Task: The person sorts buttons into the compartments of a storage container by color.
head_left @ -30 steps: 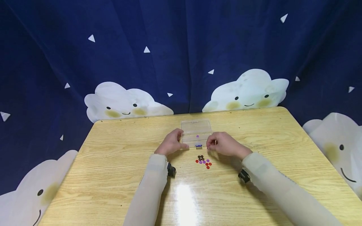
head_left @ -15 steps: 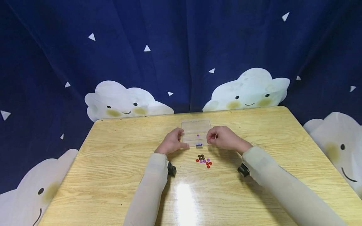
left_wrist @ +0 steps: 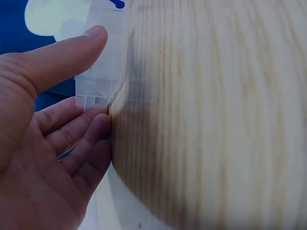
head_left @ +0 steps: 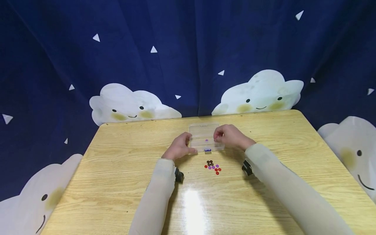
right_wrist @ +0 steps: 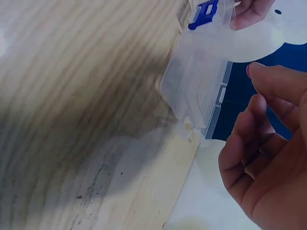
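A clear plastic box [head_left: 199, 142] lies with its lid [head_left: 202, 130] raised at the back and a blue latch [head_left: 207, 150] at the front. My left hand [head_left: 180, 147] grips its left end, thumb [left_wrist: 81, 52] along the front and fingers at the side. One small purple piece [head_left: 206, 140] sits inside. Over the box's right part, my right hand [head_left: 230, 136] pinches a small red round piece between thumb and forefinger; just its reddish edge [right_wrist: 248, 71] shows past the fingertip in the right wrist view.
In front of the box, small round pieces lie loose on the wooden table [head_left: 132, 169]: several brown pieces [head_left: 209, 164], purple pieces [head_left: 213, 167] and red pieces [head_left: 217, 173]. A dark blue curtain [head_left: 164, 65] with clouds hangs behind the table's back edge.
My right hand has moved up and inward from the box's front right corner to over its inside, still pinching the red piece. The left hand stays on the box's left end.
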A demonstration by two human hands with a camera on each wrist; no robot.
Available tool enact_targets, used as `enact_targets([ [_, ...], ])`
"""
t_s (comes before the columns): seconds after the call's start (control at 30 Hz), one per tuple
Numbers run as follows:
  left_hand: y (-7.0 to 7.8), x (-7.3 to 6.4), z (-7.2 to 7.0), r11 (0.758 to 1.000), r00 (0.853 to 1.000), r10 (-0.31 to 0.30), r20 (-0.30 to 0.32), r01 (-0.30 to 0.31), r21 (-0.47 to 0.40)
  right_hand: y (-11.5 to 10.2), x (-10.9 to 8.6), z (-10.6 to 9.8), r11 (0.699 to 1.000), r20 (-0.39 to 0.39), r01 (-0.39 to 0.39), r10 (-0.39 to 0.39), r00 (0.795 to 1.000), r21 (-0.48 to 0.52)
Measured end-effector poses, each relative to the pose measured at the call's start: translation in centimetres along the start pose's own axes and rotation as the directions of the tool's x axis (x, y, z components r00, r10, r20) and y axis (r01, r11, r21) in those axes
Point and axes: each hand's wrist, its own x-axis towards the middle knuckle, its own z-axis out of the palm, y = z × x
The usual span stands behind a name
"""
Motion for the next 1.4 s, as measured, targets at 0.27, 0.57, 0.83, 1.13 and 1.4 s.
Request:
enact_targets([
  [0.27,-0.1,0.0,0.0,1.000,1.000,0.005,-0.008,-0.005,0.007,-0.1,1.4,-0.4,0.999,-0.005,-0.030,0.030,1.000,0.015],
  [0.57,-0.1,0.1,0.1,1.000,1.000,0.019,-0.012,-0.019,-0.010,-0.3,2.5,0.1,0.998,-0.014,-0.033,0.032,0.999,-0.060],
  [0.83,-0.2,0.2,0.0,1.000,1.000,0.027,-0.015,-0.027,-0.003,-0.2,3.0,0.7,0.995,0.002,-0.085,0.086,0.996,-0.060],
  [1.13,-0.4,0.1,0.2,1.000,1.000,0.026,-0.012,-0.026,0.000,-0.3,3.1,1.5,0.991,0.024,-0.101,0.104,0.994,-0.084],
  [1.4,-0.3,0.1,0.1,0.999,0.999,0.034,-0.024,-0.035,-0.006,-0.3,3.3,1.6,0.988,0.020,-0.110,0.113,0.993,-0.104],
])
